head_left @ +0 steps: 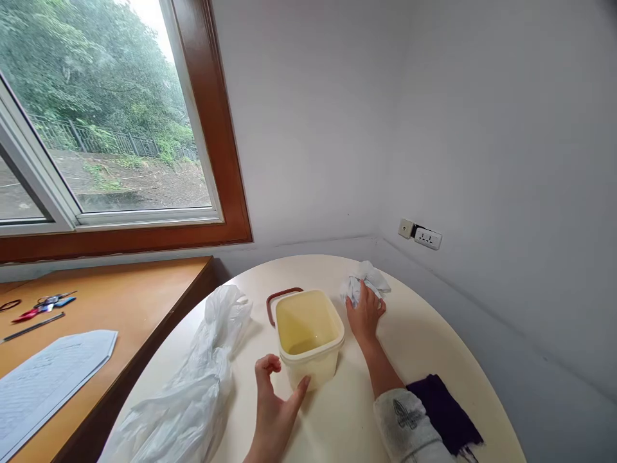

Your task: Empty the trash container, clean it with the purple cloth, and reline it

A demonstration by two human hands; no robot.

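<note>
Held the left hand [274, 402] with thumb and curled fingers spread beside a square pale-yellow plastic bucket [321, 373] (contact unclear). Rested the right hand [365, 316], fingers parted, at a crumpled, filmy white bundle [375, 276]; couldn't tell whether pinching. Had the bucket on a round cream tabletop [340, 424], between bundle and 1 translucent white plastic bag [205, 379].

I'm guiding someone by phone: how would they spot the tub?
On the rounded pale table beside the wooden desk, look between the left hand and right hand. There stands an open cream tub. Unlike the crumpled plastic bag and flat dark cloth, it is rigid, with a brown handle.
</note>
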